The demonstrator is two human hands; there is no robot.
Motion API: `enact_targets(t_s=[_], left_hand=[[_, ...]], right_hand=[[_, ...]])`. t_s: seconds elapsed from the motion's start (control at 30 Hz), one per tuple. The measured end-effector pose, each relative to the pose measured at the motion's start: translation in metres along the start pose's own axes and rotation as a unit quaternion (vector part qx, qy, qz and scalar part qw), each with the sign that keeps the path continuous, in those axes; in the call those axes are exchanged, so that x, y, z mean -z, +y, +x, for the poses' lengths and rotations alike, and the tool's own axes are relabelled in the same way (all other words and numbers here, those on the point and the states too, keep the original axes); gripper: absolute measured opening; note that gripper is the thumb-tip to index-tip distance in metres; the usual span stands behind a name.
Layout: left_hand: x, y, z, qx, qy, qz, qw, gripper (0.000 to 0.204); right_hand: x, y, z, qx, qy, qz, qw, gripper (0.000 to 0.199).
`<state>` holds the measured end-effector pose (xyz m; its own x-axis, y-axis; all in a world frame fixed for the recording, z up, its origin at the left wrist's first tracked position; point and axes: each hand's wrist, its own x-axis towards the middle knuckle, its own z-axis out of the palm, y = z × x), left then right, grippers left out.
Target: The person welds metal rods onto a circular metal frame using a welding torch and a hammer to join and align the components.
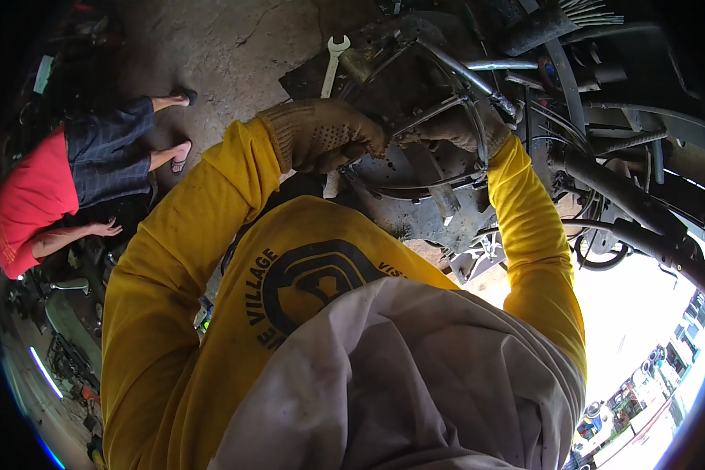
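My left hand [329, 137], in a brown knitted work glove with dark grip dots, is closed, its fingertips pinched together. What it pinches, if anything, is too small to name. My right hand [458, 129], gloved alike, reaches toward it from the right, partly hidden behind a thin curved cable [479, 129]. Its fingers bend near the left fingertips, and what they grip is hidden. Around both hands stands a metal frame of bars [427, 116] over a dark metal plate [399, 215]. A flat metal bar [439, 188] slants below the right hand.
An open-ended spanner [333, 66] lies beyond my left hand. A shiny tube [458, 66] sits at the far side of the frame. Rods, cables and a thick dark tube [619, 188] crowd the right. A person in a red shirt [39, 196] is at the left.
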<state>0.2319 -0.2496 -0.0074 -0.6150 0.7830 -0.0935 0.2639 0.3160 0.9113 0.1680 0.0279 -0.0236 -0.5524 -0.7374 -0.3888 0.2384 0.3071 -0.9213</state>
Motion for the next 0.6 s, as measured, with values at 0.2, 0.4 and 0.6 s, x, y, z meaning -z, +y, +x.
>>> enact_targets(t_s=[0.2, 0.4, 0.6], left_hand=[[0.006, 0.005, 0.002, 0.145, -0.050, -0.042, 0.987, 0.017], [0.011, 0.048, 0.008, 0.218, -0.101, -0.050, 0.969, 0.014], [-0.003, 0.072, -0.015, 0.293, 0.038, -0.085, 0.952, 0.036]], right_hand=[[-0.008, -0.005, -0.004, 0.036, 0.034, -0.083, 0.995, 0.036], [0.008, 0.023, -0.005, 0.065, 0.070, 0.067, 0.993, 0.041], [0.023, 0.038, -0.023, -0.036, 0.116, -0.081, 0.989, 0.040]])
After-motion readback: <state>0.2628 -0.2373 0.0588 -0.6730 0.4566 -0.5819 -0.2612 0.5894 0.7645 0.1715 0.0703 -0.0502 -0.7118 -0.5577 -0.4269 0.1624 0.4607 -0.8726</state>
